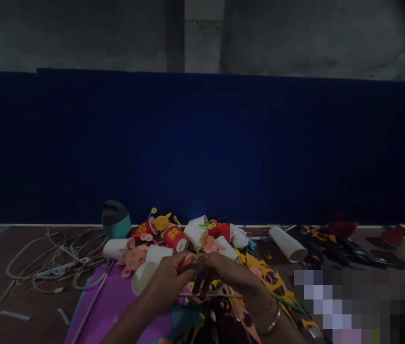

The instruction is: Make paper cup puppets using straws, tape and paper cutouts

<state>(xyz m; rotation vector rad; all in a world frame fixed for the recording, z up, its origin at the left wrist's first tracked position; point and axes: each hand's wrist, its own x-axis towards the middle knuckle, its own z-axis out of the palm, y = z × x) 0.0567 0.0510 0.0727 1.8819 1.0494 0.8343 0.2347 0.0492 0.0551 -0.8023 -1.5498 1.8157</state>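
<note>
My left hand is closed around a small orange object, whose kind I cannot make out in the dim light. My right hand meets it from the other side, fingers bent and pressed together; what they hold is hidden. A metal bangle circles the right wrist. Just beyond the hands lie red paper cups with gold print, white paper cups and an orange paper animal face. Beneath my left forearm spreads a purple sheet.
Tangled white cables and a teal and grey bottle-like object are at the left. Yellow cut paper scraps lie right of my hands. A white paper cup rests farther right. A blue panel rises behind the table.
</note>
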